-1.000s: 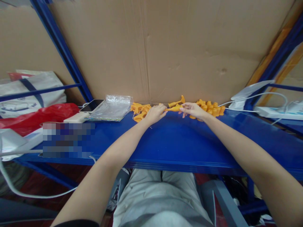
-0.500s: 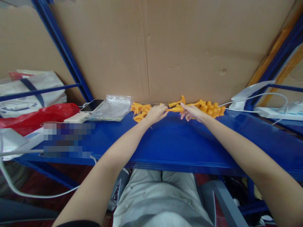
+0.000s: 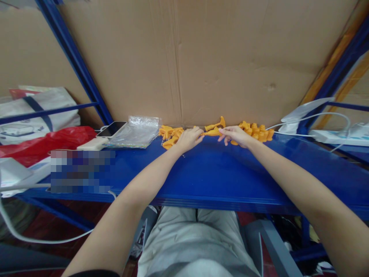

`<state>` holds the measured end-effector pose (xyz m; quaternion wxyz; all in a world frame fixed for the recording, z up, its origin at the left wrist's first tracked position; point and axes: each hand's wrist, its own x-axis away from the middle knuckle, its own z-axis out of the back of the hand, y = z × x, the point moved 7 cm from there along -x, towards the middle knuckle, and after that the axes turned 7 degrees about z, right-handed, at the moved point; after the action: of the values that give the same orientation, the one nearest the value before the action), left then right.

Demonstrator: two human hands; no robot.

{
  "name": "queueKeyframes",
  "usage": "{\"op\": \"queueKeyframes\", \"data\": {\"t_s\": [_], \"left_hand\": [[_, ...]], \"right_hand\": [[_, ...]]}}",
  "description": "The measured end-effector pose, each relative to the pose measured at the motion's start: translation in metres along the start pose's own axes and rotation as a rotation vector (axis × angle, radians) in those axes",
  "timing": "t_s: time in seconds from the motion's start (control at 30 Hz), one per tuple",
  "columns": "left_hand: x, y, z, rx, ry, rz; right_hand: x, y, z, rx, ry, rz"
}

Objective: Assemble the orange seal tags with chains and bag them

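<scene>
A slim orange plastic piece [image 3: 212,132], its kind unclear, spans the gap between my hands just above the blue shelf. My left hand [image 3: 188,139] is closed around its left end, where a narrow ribbed tip shows. At the other end, my right hand [image 3: 235,136] pinches it between thumb and forefinger, with the remaining fingers loosely curled below. Behind it lies an orange hammer-shaped piece [image 3: 215,124]. Several orange pieces with thin metal chains [image 3: 170,132] sit left of my left hand. Beyond my right hand is a cluster of knobby orange pieces [image 3: 256,132].
The blue metal shelf [image 3: 213,173] backs onto a cardboard wall [image 3: 225,57]. To the left are clear plastic bags [image 3: 137,130], a phone [image 3: 112,129], a white block [image 3: 92,144] and a red bag [image 3: 57,138]. White cables [image 3: 325,115] run at the right.
My right thumb has lowered and its fingers have drawn together on the right end of the orange piece. The left hand stays almost where it was.
</scene>
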<state>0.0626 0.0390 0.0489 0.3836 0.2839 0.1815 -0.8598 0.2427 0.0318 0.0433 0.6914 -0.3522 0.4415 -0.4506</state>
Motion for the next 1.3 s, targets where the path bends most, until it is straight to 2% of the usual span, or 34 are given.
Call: {"op": "queueKeyframes", "data": {"t_s": [0.27,0.4,0.6,0.77,1.07,1.3], "left_hand": [[-0.001,0.004,0.002,-0.008,0.005,-0.002],[0.0,0.005,0.003,-0.014,0.045,-0.023],[0.0,0.007,0.004,-0.039,0.029,-0.03],[-0.001,0.008,0.003,-0.042,0.002,-0.017],[-0.002,0.008,0.002,-0.064,0.025,-0.03],[-0.002,0.007,-0.001,-0.041,-0.003,-0.02]], "right_hand": [[0.001,0.002,-0.005,-0.123,0.126,-0.128],[0.003,0.001,-0.007,-0.149,0.155,-0.192],[0.003,0.009,-0.012,-0.197,0.081,-0.304],[0.009,0.01,-0.013,-0.224,0.085,-0.404],[0.01,0.02,-0.02,-0.244,0.017,-0.484],[0.005,0.028,-0.016,-0.203,-0.02,-0.457]]}}
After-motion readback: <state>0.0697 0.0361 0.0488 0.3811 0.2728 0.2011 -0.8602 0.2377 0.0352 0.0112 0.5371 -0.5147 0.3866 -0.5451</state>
